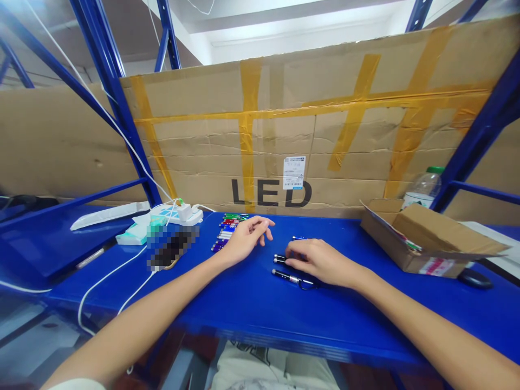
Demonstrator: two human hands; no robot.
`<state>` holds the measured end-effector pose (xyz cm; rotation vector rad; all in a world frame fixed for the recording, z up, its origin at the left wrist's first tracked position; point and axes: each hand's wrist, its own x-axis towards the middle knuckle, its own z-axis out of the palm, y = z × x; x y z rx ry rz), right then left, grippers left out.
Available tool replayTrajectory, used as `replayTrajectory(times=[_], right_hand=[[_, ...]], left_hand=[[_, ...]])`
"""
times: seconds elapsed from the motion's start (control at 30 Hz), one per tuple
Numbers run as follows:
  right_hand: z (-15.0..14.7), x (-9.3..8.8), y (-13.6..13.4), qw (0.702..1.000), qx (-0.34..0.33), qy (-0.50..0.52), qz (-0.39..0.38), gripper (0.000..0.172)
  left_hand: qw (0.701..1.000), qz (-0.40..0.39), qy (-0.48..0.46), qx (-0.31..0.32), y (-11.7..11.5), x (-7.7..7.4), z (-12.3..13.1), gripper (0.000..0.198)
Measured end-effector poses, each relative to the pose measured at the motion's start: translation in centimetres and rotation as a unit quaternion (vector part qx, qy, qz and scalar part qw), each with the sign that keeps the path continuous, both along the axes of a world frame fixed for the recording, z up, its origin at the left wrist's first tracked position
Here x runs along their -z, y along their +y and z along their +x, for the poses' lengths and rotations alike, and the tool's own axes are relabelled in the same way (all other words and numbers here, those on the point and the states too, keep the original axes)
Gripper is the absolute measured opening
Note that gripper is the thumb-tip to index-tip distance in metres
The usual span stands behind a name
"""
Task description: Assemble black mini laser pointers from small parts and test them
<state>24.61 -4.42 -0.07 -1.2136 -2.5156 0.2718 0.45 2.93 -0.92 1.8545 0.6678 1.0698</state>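
My right hand (320, 261) is at the middle of the blue table with its fingers curled around black penlights (279, 259), whose ends stick out at the fingertips; the rest is hidden under the hand. Nearer to me lies another black penlight (286, 276) with a silver band and a clasp. Just beyond the fingers, a blue one (299, 238) is partly covered. My left hand (248, 238) is held above the table, fingers loosely bent and apart, with nothing in it. Beside it is a row of coloured penlights (225, 235) in green, red, blue, white and purple, partly hidden by that hand.
An open cardboard box (426, 265) stands right, with a bottle (424, 189) behind it and a black mouse (475, 278) beside it. At left are a phone (173, 249), power strip (187, 215), tissue pack (132, 234) and white cables. A large cardboard sheet (203, 157) closes the back.
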Motion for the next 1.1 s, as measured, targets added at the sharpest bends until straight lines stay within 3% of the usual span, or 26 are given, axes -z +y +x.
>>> replayTrajectory(times=[0.27,0.6,0.93,1.1], right_hand=[[0.16,0.19,-0.05,1.0,-0.01,-0.024,-0.013,0.007],[0.37,0.42,0.01,0.999,-0.033,-0.005,0.024,0.015],[-0.04,0.22,0.19,0.975,-0.006,0.212,0.062,0.012],[-0.02,0.11,0.13,0.961,0.034,0.266,0.062,0.016]], left_hand=[[0.999,-0.023,-0.023,-0.008,0.19,-0.09,0.08,0.055],[0.998,-0.043,-0.05,-0.02,0.3,-0.1,0.03,0.059],[0.993,-0.089,-0.076,-0.026,0.45,-0.08,0.06,0.061],[0.992,-0.106,-0.07,-0.013,0.33,0.26,0.28,0.062]])
